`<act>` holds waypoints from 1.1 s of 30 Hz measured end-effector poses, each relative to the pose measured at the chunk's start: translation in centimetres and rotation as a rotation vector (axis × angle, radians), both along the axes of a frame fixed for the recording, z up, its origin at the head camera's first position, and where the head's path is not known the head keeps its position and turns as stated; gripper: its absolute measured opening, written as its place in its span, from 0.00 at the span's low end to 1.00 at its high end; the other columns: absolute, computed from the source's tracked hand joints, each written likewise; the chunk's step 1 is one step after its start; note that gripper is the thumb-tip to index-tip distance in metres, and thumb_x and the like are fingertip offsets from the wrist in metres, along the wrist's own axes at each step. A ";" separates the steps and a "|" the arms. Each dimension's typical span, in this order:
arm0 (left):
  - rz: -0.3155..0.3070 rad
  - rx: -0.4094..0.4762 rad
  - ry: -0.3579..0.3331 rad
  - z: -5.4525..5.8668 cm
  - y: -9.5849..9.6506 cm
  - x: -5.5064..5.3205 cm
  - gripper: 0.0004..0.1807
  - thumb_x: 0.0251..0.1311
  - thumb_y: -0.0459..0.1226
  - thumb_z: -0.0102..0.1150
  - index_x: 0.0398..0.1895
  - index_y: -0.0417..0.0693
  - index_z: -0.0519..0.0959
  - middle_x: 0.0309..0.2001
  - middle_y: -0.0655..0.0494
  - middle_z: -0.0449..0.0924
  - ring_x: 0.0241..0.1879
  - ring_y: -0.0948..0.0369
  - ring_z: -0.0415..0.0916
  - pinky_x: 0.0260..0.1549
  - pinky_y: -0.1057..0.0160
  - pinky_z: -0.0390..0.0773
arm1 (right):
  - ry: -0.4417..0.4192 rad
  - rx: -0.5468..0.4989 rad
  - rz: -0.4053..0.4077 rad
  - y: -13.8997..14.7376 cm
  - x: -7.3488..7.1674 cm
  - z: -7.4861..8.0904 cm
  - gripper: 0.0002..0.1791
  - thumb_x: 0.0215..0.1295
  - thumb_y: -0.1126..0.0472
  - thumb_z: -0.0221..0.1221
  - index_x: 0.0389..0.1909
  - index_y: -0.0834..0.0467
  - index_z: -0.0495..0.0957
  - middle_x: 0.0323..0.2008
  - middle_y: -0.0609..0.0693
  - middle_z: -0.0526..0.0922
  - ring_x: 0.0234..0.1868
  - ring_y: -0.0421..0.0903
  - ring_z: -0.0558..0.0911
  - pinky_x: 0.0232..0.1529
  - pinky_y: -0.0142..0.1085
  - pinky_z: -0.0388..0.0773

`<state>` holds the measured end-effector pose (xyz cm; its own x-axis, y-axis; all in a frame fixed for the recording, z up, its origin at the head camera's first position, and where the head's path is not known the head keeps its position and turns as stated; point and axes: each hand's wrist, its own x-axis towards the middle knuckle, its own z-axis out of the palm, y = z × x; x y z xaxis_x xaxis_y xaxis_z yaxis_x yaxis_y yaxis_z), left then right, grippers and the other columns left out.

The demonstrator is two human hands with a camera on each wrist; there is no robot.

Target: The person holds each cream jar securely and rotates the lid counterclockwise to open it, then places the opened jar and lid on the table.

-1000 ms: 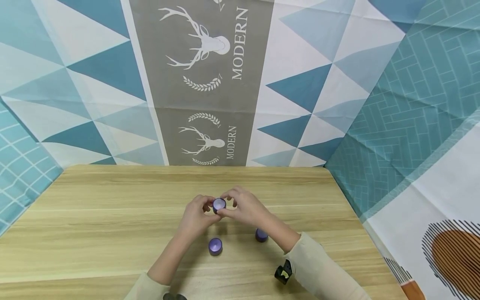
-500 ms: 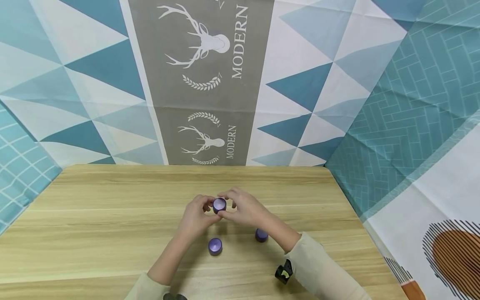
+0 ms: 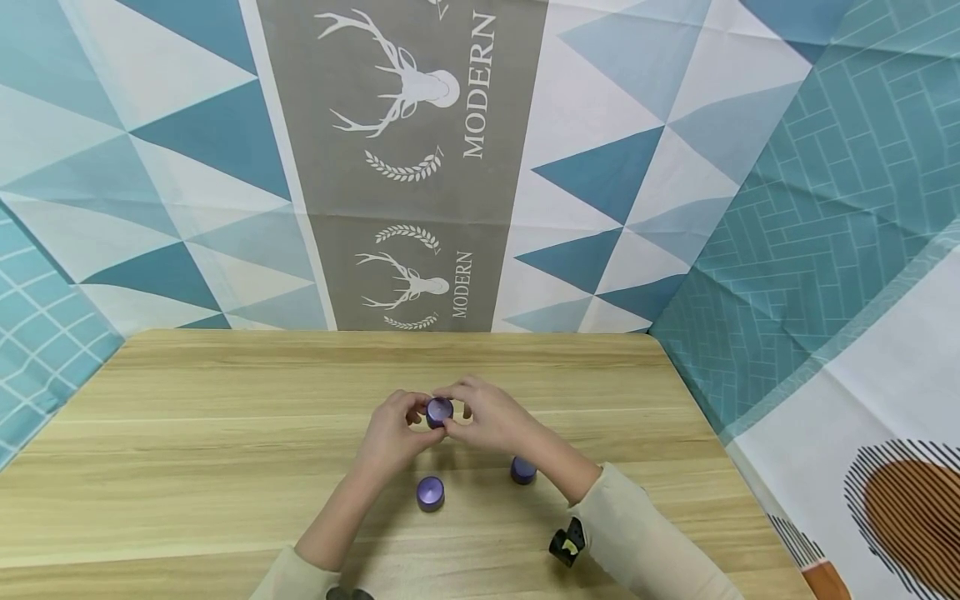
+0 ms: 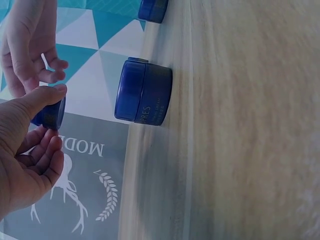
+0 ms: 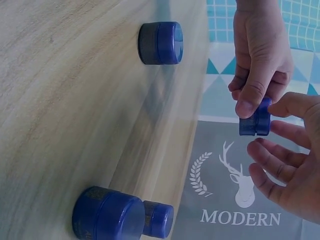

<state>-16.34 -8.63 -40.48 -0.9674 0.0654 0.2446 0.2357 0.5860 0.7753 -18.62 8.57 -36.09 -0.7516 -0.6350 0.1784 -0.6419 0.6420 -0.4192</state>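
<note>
Above the table, both hands hold a small dark blue-purple cream jar (image 3: 439, 411), which looks blue in the wrist views. My left hand (image 3: 396, 432) pinches its body between thumb and fingers, seen closely in the left wrist view, where the jar (image 4: 51, 115) is partly covered by the thumb. Around the lid's rim curl the thumb and forefinger of my right hand (image 3: 491, 414). A seam between lid and body shows on the jar (image 5: 261, 120) in the right wrist view. Nearer the person, two similar lidded jars stand upright, one in the middle (image 3: 431, 493), another jar (image 3: 523, 470) beside the right forearm.
The wooden table (image 3: 225, 467) ends at a patterned cloth backdrop (image 3: 420, 208). In the right wrist view, three jars stand on the table: one jar (image 5: 161, 43) apart, a large-looking jar (image 5: 107, 215) close to the camera, and another jar (image 5: 158, 219) just behind it.
The right thumb and forefinger have shifted slightly around the lid's rim. The left hand, the held jar's position and the standing jars look nearly unchanged.
</note>
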 end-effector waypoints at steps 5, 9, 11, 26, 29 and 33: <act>0.004 -0.004 0.002 0.0 0.0 0.1 0.20 0.40 0.34 0.72 0.40 0.40 0.80 0.35 0.53 0.77 0.34 0.60 0.73 0.38 0.61 0.76 | -0.017 0.005 -0.044 -0.2 0.0 -0.1 0.25 0.59 0.49 0.61 0.56 0.55 0.75 0.48 0.49 0.79 0.44 0.43 0.79 0.42 0.31 0.76; -0.001 -0.006 -0.007 0.0 0.0 0.1 0.20 0.40 0.35 0.72 0.41 0.41 0.80 0.36 0.53 0.77 0.35 0.60 0.73 0.39 0.61 0.76 | 0.013 0.024 -0.056 -0.3 0.0 0.1 0.22 0.58 0.49 0.62 0.51 0.55 0.78 0.44 0.48 0.80 0.44 0.41 0.77 0.44 0.32 0.76; -0.002 -0.009 -0.004 0.0 0.0 0.0 0.21 0.40 0.35 0.71 0.41 0.40 0.80 0.36 0.53 0.77 0.35 0.60 0.73 0.39 0.61 0.76 | 0.021 0.033 -0.040 -0.3 0.0 0.2 0.21 0.58 0.52 0.62 0.52 0.54 0.78 0.43 0.48 0.79 0.41 0.41 0.77 0.40 0.30 0.75; -0.004 -0.023 -0.005 -0.1 0.1 0.0 0.21 0.40 0.37 0.72 0.41 0.41 0.80 0.36 0.54 0.77 0.35 0.60 0.72 0.37 0.64 0.74 | -0.005 0.057 -0.069 -0.5 0.0 0.7 0.23 0.61 0.47 0.59 0.52 0.55 0.77 0.46 0.49 0.80 0.47 0.43 0.79 0.49 0.37 0.76; -0.005 -0.027 0.002 -0.1 0.1 -0.1 0.20 0.40 0.36 0.72 0.41 0.42 0.80 0.35 0.54 0.77 0.35 0.60 0.73 0.38 0.63 0.75 | 0.007 0.081 -0.064 -0.6 0.0 0.7 0.22 0.60 0.47 0.59 0.52 0.55 0.78 0.44 0.48 0.79 0.45 0.42 0.78 0.47 0.36 0.76; -0.010 -0.038 0.026 -0.2 0.0 -0.1 0.20 0.39 0.34 0.72 0.40 0.41 0.80 0.34 0.53 0.77 0.34 0.60 0.73 0.37 0.62 0.75 | 0.009 0.112 -0.062 -0.9 -0.1 0.7 0.26 0.59 0.43 0.59 0.54 0.55 0.77 0.50 0.50 0.79 0.50 0.45 0.78 0.52 0.38 0.75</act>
<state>-16.43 -8.63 -40.66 -0.9600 0.0848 0.2667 0.2614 0.6123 0.7461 -18.69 7.65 -35.35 -0.7886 -0.6040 0.1156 -0.6031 0.7229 -0.3373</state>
